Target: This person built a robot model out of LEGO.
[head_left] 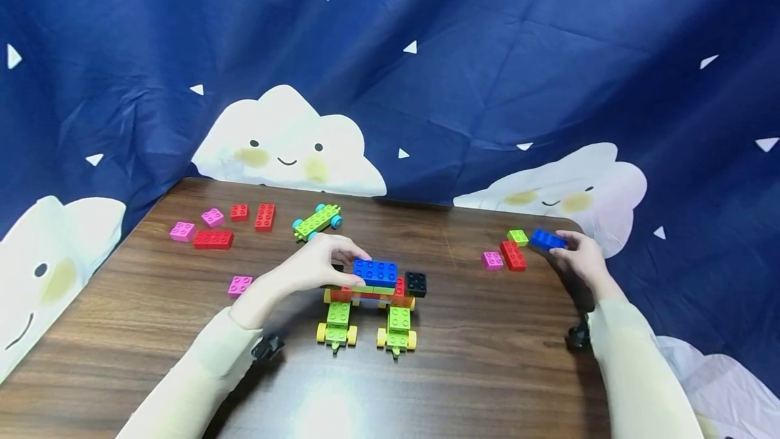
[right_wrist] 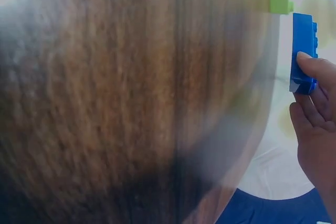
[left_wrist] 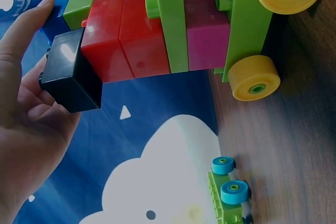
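In the head view, a model of toy building bricks stands mid-table on two green wheeled bases (head_left: 399, 320) with yellow wheels. A blue brick (head_left: 376, 272) tops it, over light green and red bricks. My left hand (head_left: 307, 266) grips this blue brick from its left end, thumb at the near side and fingers behind. Below that hand, a black brick (left_wrist: 71, 72) juts from the model's left end; another black brick (head_left: 416, 283) is at the right end. Far to the right, my right hand (head_left: 585, 264) pinches a second blue brick (right_wrist: 303, 45) between thumb and fingers.
Beside the right hand lie a light green brick (head_left: 518, 237), a red brick (head_left: 513, 256) and a pink brick (head_left: 492, 261). Several red and pink bricks lie back left, including a long red brick (head_left: 213, 240). Behind the model is a green wheeled base (head_left: 317, 222) with blue wheels.
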`<state>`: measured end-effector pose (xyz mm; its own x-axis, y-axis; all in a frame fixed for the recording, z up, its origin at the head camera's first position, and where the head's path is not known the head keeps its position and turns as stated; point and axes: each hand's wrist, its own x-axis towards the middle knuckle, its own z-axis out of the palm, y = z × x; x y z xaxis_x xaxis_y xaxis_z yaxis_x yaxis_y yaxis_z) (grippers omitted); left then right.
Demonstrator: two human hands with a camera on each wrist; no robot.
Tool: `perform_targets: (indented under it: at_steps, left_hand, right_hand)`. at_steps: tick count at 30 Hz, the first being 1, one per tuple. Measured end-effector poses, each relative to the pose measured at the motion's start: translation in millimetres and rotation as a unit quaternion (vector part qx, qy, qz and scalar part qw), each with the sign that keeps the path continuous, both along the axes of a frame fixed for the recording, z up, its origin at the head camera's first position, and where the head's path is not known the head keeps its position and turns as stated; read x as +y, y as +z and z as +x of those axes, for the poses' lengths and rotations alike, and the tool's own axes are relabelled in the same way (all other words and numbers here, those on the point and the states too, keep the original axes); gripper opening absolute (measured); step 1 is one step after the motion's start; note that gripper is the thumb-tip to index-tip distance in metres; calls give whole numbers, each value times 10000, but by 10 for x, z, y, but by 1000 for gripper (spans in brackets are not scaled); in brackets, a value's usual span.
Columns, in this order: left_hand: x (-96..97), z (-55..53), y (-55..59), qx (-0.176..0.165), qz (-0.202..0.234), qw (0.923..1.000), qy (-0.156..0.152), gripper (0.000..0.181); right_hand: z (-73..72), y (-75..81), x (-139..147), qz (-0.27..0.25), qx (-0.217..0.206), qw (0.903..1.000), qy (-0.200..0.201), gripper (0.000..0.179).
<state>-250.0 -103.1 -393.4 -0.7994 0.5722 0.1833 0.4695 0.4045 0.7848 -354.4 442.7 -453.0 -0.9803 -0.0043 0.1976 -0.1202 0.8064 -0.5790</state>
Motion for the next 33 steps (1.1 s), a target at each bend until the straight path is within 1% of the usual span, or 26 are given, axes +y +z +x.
perform_targets:
  at_steps: [3, 6, 9, 14, 16, 20, 24, 29, 31, 33]
  left_hand:
    - [0, -4, 0, 34, -34, 10000, -14, 35]
    - [-4, 0, -8, 39, -19, 10000, -16, 36]
    - [4, 4, -5, 41, -22, 10000, -6, 36]
    - [11, 2, -2, 102, 8, 9999, 20, 36]
    - [10, 5, -6, 112, 36, 9999, 37, 36]
    - [9, 21, -4, 54, 50, 9999, 93, 35]
    - [12, 24, -3, 79, 12, 9999, 89, 35]
    - [9, 29, 3, 15, 120, 9998, 158, 35]
    - [9, 31, -4, -50, 201, 9996, 187, 36]
    - [10, 35, -13, -39, 252, 9995, 169, 37]
  right_hand:
    - [65, 71, -57, -130, 155, 9997, -122, 46]
    - [134, 181, -140, -277, 332, 9990, -127, 46]
    - [189, 305, -225, -407, 530, 9978, -7, 46]
    - [260, 536, -424, -348, 830, 9956, 244, 44]
    - [293, 612, -532, -395, 877, 9949, 300, 44]
    - [386, 723, -785, -714, 923, 9922, 439, 44]
    - [506, 848, -1066, -951, 1002, 9885, 621, 43]
    - [656, 1045, -1448, -1001, 1124, 9848, 867, 43]
    - [720, 1106, -1594, -955, 1153, 9841, 958, 43]
    - [788, 1152, -1730, -924, 1164, 9834, 1043, 42]
